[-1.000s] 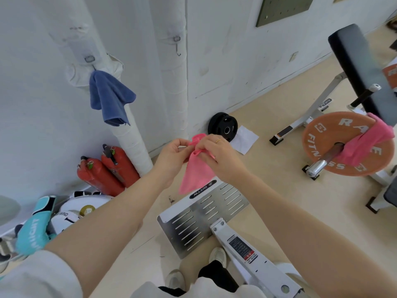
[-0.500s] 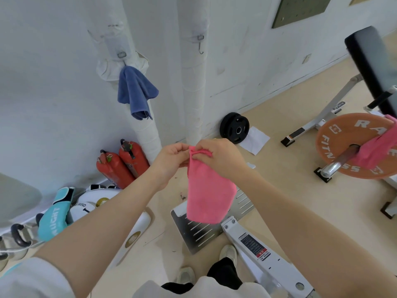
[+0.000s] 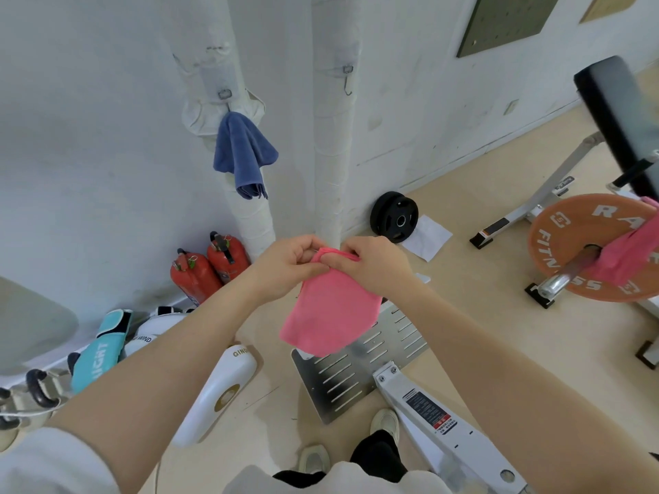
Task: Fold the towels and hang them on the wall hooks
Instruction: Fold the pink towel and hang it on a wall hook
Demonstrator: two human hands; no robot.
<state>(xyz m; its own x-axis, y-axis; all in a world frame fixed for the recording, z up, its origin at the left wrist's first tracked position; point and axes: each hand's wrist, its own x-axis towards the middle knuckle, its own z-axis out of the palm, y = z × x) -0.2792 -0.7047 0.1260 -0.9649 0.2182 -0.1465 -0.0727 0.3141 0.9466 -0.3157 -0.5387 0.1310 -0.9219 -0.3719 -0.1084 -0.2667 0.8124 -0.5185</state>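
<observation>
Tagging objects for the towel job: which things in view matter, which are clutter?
Job: pink towel pinched by left hand and right hand; blue towel hung; free hook; second pink towel.
Clutter: fire extinguishers; black plate; orange plate.

Both hands raised at chest height before a white wall. Left hand [image 3: 285, 267] and right hand [image 3: 376, 267] each pinch the top edge of a pink towel [image 3: 330, 313]; it hangs folded below them. Blue towel [image 3: 242, 155] hangs from a hook [image 3: 224, 94] on the left pipe. Second hook [image 3: 347, 80], on the middle pipe, bare. Another pink towel [image 3: 631, 251] draped over a barbell by an orange plate [image 3: 585, 244]. Two red extinguishers [image 3: 207, 269] stand at the wall's foot.
</observation>
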